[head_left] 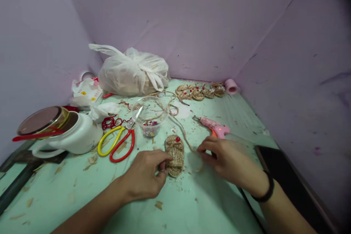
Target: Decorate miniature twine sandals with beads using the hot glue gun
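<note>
Surface (230, 197): pale green, sprinkled with dry scraps (159, 204). Landmark: clear cup (150, 134) with beads inside. Just left of cup: scissors (122, 147), yellow and red handles; red yarn (109, 123). Farther left: white handled pot (82, 135); hammer (20, 181), left and nearer. Behind cup: knotted plastic bag (134, 73). Behind, to the right: row of beaded twine pieces (197, 93), then pink roll (232, 87). Right: pink glue gun (218, 128). Nearer, slightly right: coiled twine piece (174, 150), one red bead. Well right and nearer: dark flat slab (290, 186), possibly on the surface; hard to tell.
</note>
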### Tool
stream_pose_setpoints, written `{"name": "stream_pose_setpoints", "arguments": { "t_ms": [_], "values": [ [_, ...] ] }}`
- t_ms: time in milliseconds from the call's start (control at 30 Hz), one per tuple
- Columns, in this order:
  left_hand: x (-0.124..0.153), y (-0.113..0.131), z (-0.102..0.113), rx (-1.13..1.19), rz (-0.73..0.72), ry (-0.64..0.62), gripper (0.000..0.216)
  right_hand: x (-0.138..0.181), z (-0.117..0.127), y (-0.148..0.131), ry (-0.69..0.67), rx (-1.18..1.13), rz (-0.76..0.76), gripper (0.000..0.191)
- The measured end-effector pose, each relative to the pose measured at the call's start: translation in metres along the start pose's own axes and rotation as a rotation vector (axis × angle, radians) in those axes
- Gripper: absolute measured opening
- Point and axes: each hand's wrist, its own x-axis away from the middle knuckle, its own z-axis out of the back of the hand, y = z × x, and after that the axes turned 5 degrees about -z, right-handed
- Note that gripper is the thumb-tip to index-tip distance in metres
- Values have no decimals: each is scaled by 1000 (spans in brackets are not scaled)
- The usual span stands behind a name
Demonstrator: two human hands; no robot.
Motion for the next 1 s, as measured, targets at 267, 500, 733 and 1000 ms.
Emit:
{"name": "stream_pose_setpoints", "arguments": {
  "t_ms": [267,500,733,1000],
  "values": [
    [-2,2,-2,-81,88,-66,19,2,-26,-31,-112,-161,13,4],
    [-3,2,-3,-78,87,-48,17,0,-31,-29,-109,-39,24,3],
    [-3,-8,11,157,270,32,27,2,-17,-13,-123,157,-206,15],
    [-10,-6,-1,264,432,97,24,-5,-30,-19,-116,-250,-232,21]
  ]
}}
